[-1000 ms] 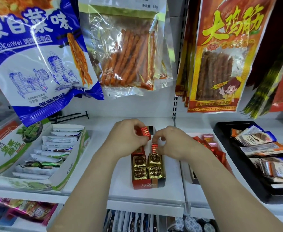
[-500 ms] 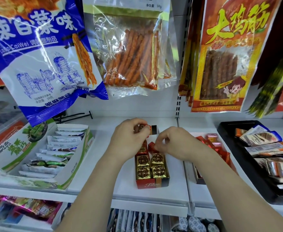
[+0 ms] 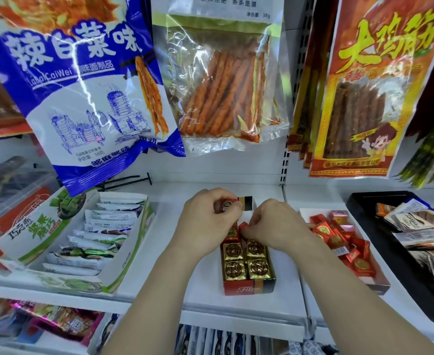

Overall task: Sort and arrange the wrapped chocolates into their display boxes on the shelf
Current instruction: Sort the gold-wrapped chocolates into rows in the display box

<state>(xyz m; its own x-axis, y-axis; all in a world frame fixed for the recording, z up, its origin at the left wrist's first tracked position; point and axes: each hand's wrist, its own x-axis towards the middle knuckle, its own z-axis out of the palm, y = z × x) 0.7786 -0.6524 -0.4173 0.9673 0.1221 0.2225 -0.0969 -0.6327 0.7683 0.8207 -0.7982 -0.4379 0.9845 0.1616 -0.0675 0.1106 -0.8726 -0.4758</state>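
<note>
I see my left hand [image 3: 205,221] pinching a small red foil-wrapped chocolate [image 3: 227,204] above the far end of the narrow red display box [image 3: 248,289]. My right hand [image 3: 274,226] presses another one into the row. They look light and slippery; I would grip the flat sides.

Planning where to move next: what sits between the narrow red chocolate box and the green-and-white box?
Head view: bare white shelf, crossed only by the left forearm.

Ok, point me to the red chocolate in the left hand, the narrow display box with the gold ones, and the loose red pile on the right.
Red chocolate [image 3: 226,204]: head view, on its wrapper between the fingers.
Narrow display box [image 3: 248,289]: head view, front wall.
Loose red pile [image 3: 336,237]: head view, middle of the heap.
</note>
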